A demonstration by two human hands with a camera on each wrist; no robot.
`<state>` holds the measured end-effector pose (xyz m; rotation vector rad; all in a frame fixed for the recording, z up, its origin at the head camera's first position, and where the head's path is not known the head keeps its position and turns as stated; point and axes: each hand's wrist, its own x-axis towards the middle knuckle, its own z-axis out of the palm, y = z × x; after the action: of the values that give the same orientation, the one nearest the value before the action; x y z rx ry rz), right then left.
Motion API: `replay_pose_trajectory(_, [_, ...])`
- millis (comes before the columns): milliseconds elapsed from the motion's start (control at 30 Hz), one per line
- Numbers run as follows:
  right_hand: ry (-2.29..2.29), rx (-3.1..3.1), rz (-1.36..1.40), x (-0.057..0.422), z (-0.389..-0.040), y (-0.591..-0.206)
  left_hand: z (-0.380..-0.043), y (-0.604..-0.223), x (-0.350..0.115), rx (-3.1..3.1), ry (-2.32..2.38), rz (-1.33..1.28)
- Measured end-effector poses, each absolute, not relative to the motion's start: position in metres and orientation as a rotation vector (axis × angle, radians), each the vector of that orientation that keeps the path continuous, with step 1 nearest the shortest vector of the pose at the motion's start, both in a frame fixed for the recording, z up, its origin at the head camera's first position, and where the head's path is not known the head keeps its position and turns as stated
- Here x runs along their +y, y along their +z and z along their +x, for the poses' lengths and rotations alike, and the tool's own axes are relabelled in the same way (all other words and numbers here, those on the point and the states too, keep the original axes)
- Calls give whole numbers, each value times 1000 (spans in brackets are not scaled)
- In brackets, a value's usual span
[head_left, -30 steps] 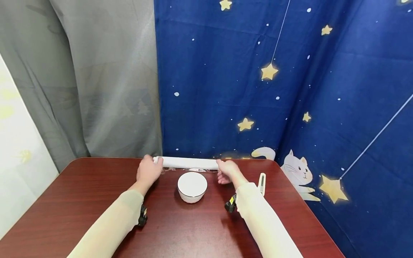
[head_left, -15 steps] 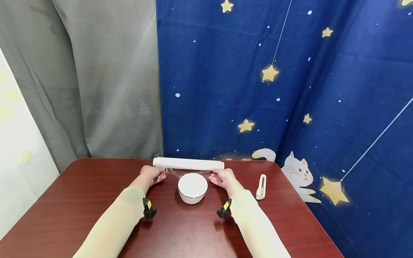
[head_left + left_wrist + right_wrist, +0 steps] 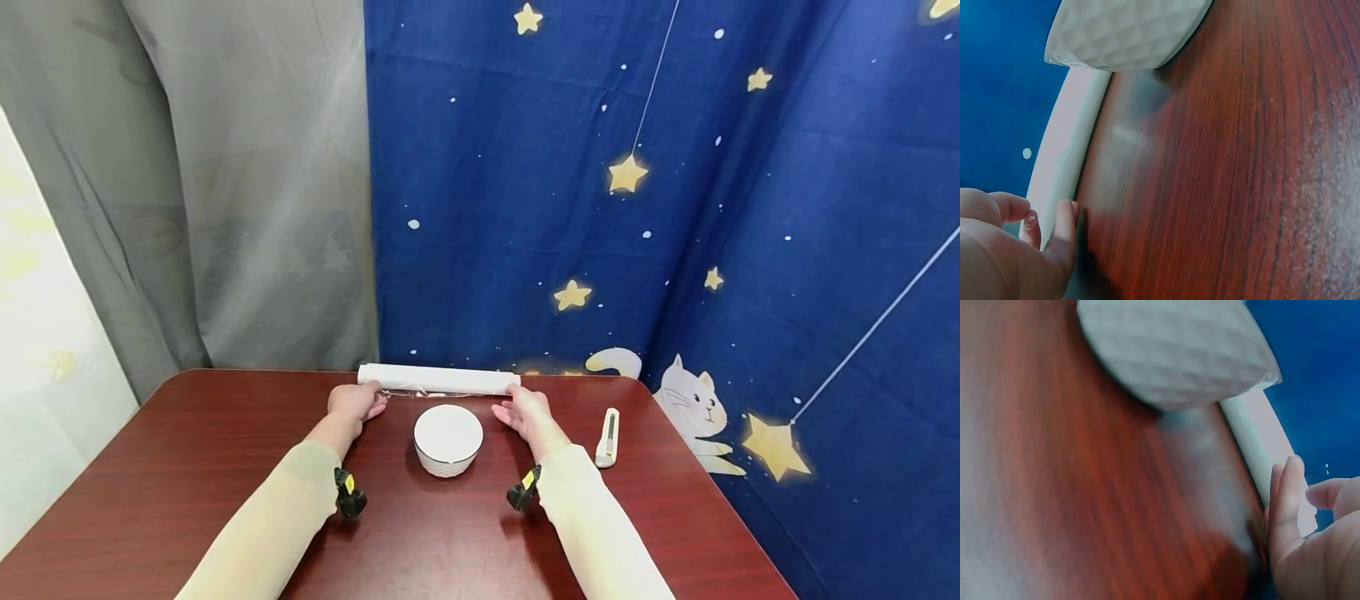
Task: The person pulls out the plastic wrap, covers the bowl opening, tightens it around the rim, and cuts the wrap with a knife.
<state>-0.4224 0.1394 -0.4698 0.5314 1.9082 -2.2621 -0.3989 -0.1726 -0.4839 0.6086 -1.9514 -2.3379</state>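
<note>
A white roll of cling film lies along the far edge of the table. Crinkled clear film shows along its near side. My left hand is at the roll's left end, thumb against it and fingers loosely extended. At the other end is my right hand, its fingers nearly straight and its thumb up by the roll. Both wrist views show thumb and fingers apart, at the left hand and the right hand. Between the hands and nearer to me stands a white bowl with a textured outside and dark rim.
A white utility knife lies on the table to the right of my right forearm. The reddish-brown table ends just behind the roll. Grey and blue star-patterned curtains hang beyond it. Each wrist wears a small black camera.
Both hands have let go of the roll's ends and come nearer to me, then moved slightly back toward the roll. The right hand also shifted left, which uncovered the utility knife.
</note>
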Motion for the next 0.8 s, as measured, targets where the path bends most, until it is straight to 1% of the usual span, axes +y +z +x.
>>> replay_pose_trajectory(333, [-2349, 1699, 470, 132, -428, -476, -393, -484, -178, -1879, -2529, 574])
replay_pose_trajectory(533, [-2401, 1693, 528, 129, -430, -477, -393, -483, -176, -1910, -2497, 596])
replay_pose_trajectory(800, [-2440, 1788, 534, 127, -435, -468, -398, -488, -176, -1926, -2405, 490])
